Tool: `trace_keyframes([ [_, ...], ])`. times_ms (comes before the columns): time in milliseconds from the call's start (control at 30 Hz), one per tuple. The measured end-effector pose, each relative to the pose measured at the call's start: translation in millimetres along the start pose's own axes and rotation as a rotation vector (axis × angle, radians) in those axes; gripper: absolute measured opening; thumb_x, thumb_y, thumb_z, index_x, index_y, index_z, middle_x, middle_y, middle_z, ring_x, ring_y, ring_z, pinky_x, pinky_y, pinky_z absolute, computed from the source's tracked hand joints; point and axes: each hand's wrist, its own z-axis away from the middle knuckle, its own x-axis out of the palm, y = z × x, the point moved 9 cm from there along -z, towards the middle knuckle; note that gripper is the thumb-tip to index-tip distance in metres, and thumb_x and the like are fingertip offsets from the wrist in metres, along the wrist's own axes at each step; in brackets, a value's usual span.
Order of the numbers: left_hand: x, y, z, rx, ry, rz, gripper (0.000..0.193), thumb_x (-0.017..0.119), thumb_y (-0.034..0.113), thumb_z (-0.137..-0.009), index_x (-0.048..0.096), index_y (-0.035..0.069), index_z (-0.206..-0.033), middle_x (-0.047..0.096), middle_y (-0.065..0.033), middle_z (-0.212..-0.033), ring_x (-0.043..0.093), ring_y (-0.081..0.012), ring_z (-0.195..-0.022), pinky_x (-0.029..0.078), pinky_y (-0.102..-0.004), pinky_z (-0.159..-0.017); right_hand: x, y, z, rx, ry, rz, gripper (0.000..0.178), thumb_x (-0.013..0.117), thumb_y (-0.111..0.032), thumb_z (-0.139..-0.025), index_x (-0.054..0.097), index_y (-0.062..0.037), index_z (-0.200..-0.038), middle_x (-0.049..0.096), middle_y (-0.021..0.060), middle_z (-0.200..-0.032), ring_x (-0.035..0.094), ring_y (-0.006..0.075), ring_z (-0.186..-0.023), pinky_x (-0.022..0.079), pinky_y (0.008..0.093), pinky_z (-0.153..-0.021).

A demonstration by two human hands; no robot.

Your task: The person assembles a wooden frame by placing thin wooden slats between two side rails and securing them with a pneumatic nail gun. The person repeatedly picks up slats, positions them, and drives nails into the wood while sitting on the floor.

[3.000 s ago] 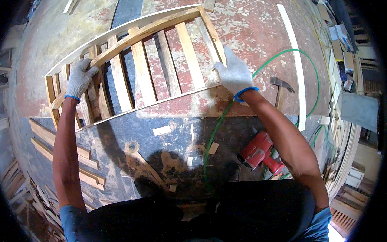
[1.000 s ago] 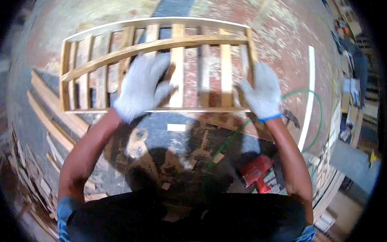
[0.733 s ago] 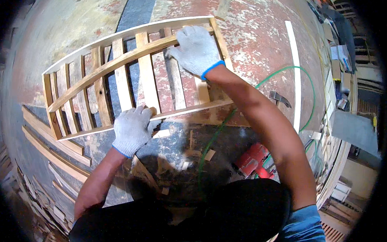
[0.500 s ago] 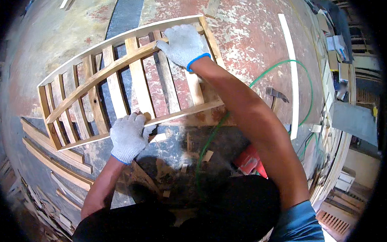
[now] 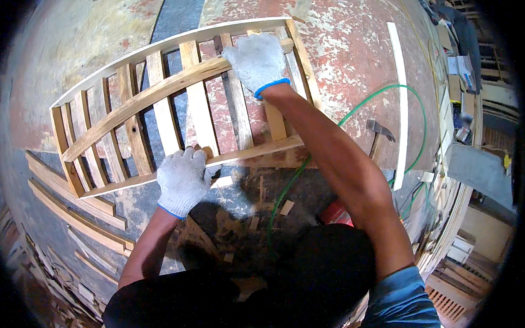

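A slatted wooden frame [image 5: 201, 107] lies slantwise on the floor, its crosspieces running between two long rails. Over those crosspieces rests a loose long wooden slat [image 5: 143, 100], reaching from the frame's left end towards the right end. My right hand [image 5: 257, 62], in a grey knit glove with a blue cuff, is closed over this slat near its right end; the fingertips are partly hidden. At the near rail [image 5: 254, 153], my left hand [image 5: 184, 181], gloved alike, curls its fingers over the wood and holds the frame.
Several loose wooden strips [image 5: 78, 215] lie at the near left. To the right are a hammer [image 5: 380, 131], a long white strip [image 5: 398, 105] and a green hose [image 5: 357, 103]. Something red [image 5: 334, 213] sits beside my knee. Small wood offcuts [image 5: 287, 207] are scattered nearby.
The whole view has shifted slightly, with the frame now a little further right. My right hand sits slightly left along the slat, whose right end now shows past the glove. My left hand keeps its hold.
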Motion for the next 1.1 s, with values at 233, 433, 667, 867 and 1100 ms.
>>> trace_keyframes([
  [233,-5,0,0,0.062,0.05,0.041,0.029,0.066,0.041,-0.092,0.071,0.013,-0.1,0.067,-0.011,-0.093,0.068,-0.0321,-0.088,0.053,-0.0472,-0.075,-5,-15,24,-0.069,-0.038,0.017,0.016,0.065,-0.03,-0.087,0.077,-0.0186,-0.085,0.07,0.0089,-0.072,0.069,0.03,-0.065,0.049,0.0488,-0.056],
  [433,-4,3,-1,0.066,0.024,0.045,0.03,0.066,0.038,-0.09,0.07,0.011,-0.103,0.067,-0.012,-0.093,0.068,-0.0324,-0.089,0.053,-0.0478,-0.077,-35,-34,76,-0.285,0.266,-0.028,0.01,0.065,-0.028,-0.085,0.074,-0.0231,-0.082,0.064,0.0038,-0.062,0.064,0.0261,-0.053,0.046,0.046,-0.047],
  [667,-50,-11,5,0.081,0.16,0.424,0.034,0.068,0.027,-0.091,0.07,0.009,-0.119,0.069,-0.0172,-0.111,0.065,-0.0381,-0.105,0.051,-0.0465,-0.094,-27,-17,65,-0.184,-0.009,-0.204,0.037,0.064,-0.046,-0.087,0.073,-0.0111,-0.077,0.068,0.0142,-0.068,0.068,0.0346,-0.062,0.048,0.0501,-0.055],
  [867,-76,-99,-30,-0.028,0.272,-0.161,0.058,0.077,0.026,-0.086,0.06,0.004,-0.135,0.059,-0.0215,-0.138,0.054,-0.0411,-0.13,0.043,-0.0473,-0.112,-36,-17,70,-0.207,-0.051,-0.22,0.052,0.068,-0.058,-0.082,0.073,-0.0068,-0.073,0.067,0.0195,-0.069,0.067,0.0387,-0.069,0.05,0.0503,-0.064],
  [1100,-55,-123,-39,-0.113,0.161,-0.075,0.052,0.08,0.035,-0.085,0.063,0.0,-0.12,0.066,-0.0186,-0.122,0.065,-0.0396,-0.108,0.052,-0.0458,-0.094,-42,-20,68,-0.213,-0.061,-0.182,0.05,0.07,-0.056,-0.081,0.071,-0.0073,-0.071,0.069,0.0178,-0.072,0.067,0.0379,-0.07,0.049,0.0503,-0.067],
])
